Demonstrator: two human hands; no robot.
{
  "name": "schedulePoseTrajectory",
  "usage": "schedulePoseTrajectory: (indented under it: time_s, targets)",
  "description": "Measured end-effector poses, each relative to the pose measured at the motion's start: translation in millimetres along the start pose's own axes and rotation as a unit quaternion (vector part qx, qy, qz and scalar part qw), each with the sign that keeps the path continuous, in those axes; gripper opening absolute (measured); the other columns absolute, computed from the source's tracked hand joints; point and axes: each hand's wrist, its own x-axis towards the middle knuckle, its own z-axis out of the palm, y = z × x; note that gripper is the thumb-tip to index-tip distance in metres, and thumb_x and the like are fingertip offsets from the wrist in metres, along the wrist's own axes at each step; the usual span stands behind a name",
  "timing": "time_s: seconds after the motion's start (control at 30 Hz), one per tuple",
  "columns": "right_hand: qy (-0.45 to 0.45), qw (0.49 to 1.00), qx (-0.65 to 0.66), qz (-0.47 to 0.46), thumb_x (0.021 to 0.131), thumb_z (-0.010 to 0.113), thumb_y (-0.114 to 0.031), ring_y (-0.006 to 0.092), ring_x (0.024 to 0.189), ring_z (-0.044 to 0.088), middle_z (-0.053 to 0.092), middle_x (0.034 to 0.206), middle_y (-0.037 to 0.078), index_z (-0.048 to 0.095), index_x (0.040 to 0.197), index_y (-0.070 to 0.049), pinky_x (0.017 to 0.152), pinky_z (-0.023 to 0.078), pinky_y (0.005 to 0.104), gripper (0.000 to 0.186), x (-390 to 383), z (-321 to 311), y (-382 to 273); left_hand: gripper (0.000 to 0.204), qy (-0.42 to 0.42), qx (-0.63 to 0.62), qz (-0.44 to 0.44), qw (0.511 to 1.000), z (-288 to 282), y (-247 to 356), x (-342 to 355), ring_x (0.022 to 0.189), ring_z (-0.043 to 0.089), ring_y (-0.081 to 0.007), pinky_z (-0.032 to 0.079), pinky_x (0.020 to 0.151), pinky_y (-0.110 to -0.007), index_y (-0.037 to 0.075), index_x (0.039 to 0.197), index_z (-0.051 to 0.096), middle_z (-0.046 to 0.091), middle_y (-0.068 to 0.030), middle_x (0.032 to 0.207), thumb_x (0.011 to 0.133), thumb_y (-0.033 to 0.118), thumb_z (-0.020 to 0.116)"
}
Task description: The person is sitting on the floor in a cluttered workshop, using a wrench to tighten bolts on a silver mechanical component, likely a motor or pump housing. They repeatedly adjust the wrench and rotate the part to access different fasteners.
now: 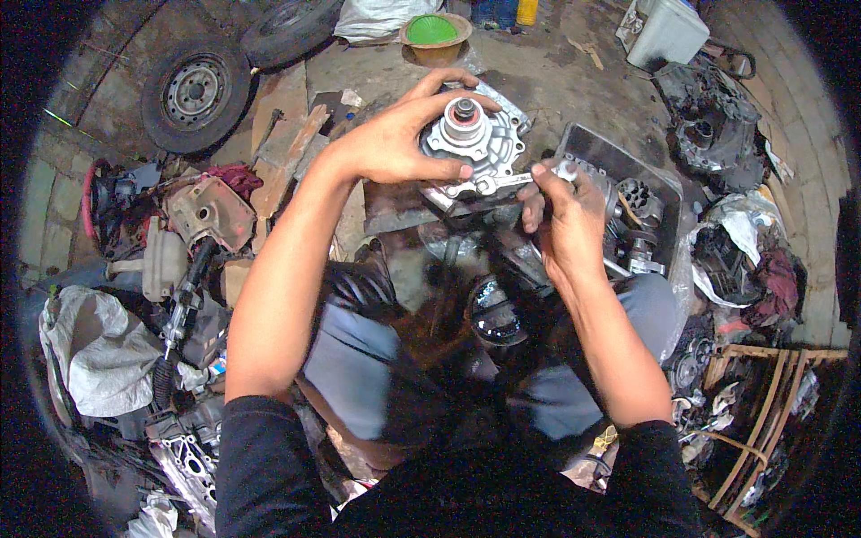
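Note:
My left hand (399, 139) grips a silver metal housing (503, 123), fingers over its far side and thumb across its near part. A round hub (465, 127) with a reddish ring and a dark centre faces up on it. A shiny wrench (514, 182) lies across the housing's near edge, its left end at a lug there. My right hand (563, 212) is closed on the wrench's right end, with thumb and index finger at the shaft and the other fingers curled below.
A grey tray (673, 202) of metal parts stands at right. Two tyres (154, 90) and a green-lined basin (460, 40) lie behind. Dirty engine parts (700, 125), sacks (100, 354), a steering rack (184, 305) and bent wooden strips (771, 403) crowd both sides.

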Motion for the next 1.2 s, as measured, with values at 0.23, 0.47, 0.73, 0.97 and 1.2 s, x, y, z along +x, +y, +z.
schedulePoseTrajectory:
  time_s: [0.23, 0.47, 0.73, 0.97, 1.2]
  targets:
    - [-0.025, 0.991, -0.114, -0.062, 0.096, 0.07, -0.014, 0.0124, 0.05, 0.057, 0.067, 0.074, 0.009, 0.063, 0.101, 0.003, 0.041, 0.04, 0.0272, 0.019, 22.7, 26.6, 0.8, 0.062, 0.001, -0.035, -0.008, 0.999, -1.3, -1.8, -3.1, 0.149, 0.03, -0.0351, 0.023, 0.123, -0.048, 0.012, 0.144, 0.058, 0.036, -0.0159, 0.157, 0.093, 0.047, 0.062]
    - [0.041, 0.985, -0.09, -0.142, 0.099, 0.067, -0.017, 0.0086, 0.055, 0.056, 0.066, 0.073, 0.005, 0.062, 0.101, 0.0, 0.045, 0.041, 0.0242, 0.019, 23.8, 16.0, -12.9, 0.057, 0.008, -0.052, -0.018, 0.998, 1.5, -1.2, -4.1, 0.15, 0.03, -0.0341, 0.023, 0.123, -0.047, 0.011, 0.143, 0.059, 0.036, -0.0154, 0.157, 0.1, 0.048, 0.052]
    - [-0.133, 0.991, 0.021, 0.004, 0.095, 0.065, -0.009, 0.0288, 0.067, 0.07, 0.071, 0.098, 0.026, 0.05, 0.106, 0.001, 0.063, 0.06, 0.0387, 0.021, -17.0, -19.1, -12.6, 0.054, 0.016, -0.039, -0.015, 0.999, 3.1, 0.6, -3.4, 0.149, 0.031, -0.0347, 0.022, 0.124, -0.047, 0.011, 0.142, 0.06, 0.038, -0.016, 0.155, 0.097, 0.042, 0.059]
    - [-0.188, 0.98, -0.067, 0.018, 0.099, 0.052, -0.001, 0.027, 0.077, 0.072, 0.071, 0.097, 0.019, 0.048, 0.118, 0.0, 0.066, 0.06, 0.0366, 0.019, -64.6, -11.4, 6.0, 0.055, 0.017, -0.031, -0.016, 0.999, 3.5, 1.2, -2.8, 0.149, 0.031, -0.0349, 0.021, 0.124, -0.048, 0.012, 0.141, 0.061, 0.038, -0.0161, 0.155, 0.094, 0.038, 0.063]
    - [-0.203, 0.974, -0.097, -0.002, 0.089, 0.049, 0.007, 0.0201, 0.09, 0.07, 0.07, 0.099, 0.01, 0.062, 0.108, 0.0, 0.081, 0.056, 0.0342, 0.025, -61.9, -14.9, 32.1, 0.054, 0.017, -0.024, -0.021, 0.999, 2.8, 2.2, -3.2, 0.148, 0.032, -0.0353, 0.022, 0.124, -0.048, 0.012, 0.141, 0.061, 0.038, -0.0158, 0.155, 0.092, 0.035, 0.064]
